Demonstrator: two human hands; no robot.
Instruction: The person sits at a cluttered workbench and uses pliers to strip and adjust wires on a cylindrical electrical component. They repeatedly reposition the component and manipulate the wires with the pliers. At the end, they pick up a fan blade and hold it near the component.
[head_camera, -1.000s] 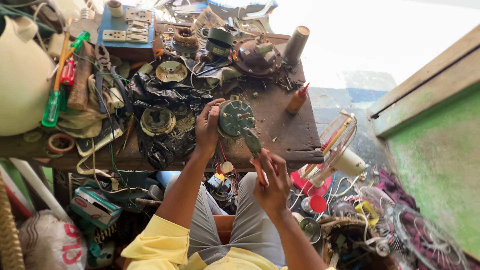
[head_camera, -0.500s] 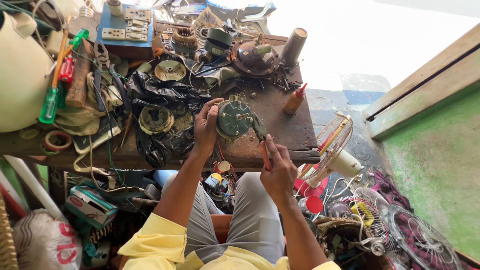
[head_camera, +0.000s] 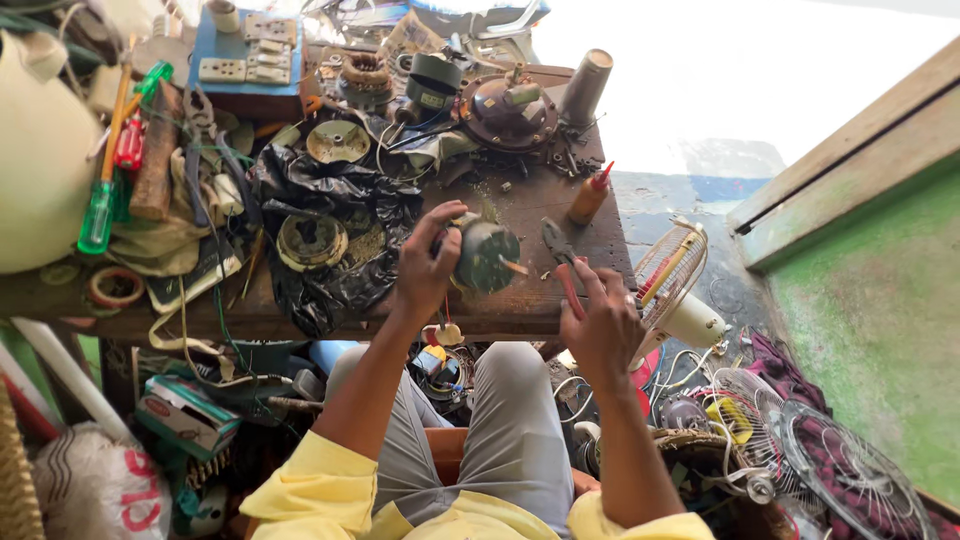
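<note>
The right hand (head_camera: 600, 325) is nearest, its fingers (head_camera: 590, 285) curled around the red handles of a pair of pliers (head_camera: 562, 262), whose dark jaws point away over the wooden bench (head_camera: 520, 310). Just left of those fingers, the left hand (head_camera: 425, 265) wraps its fingers (head_camera: 445, 222) around a round green fan motor (head_camera: 487, 255), held just above the bench edge. Left of that hand lies a crumpled black plastic bag (head_camera: 340, 240) with a round metal part (head_camera: 311, 240) on it. Beyond the right fingers stands an orange bottle (head_camera: 590, 195) with a red tip.
</note>
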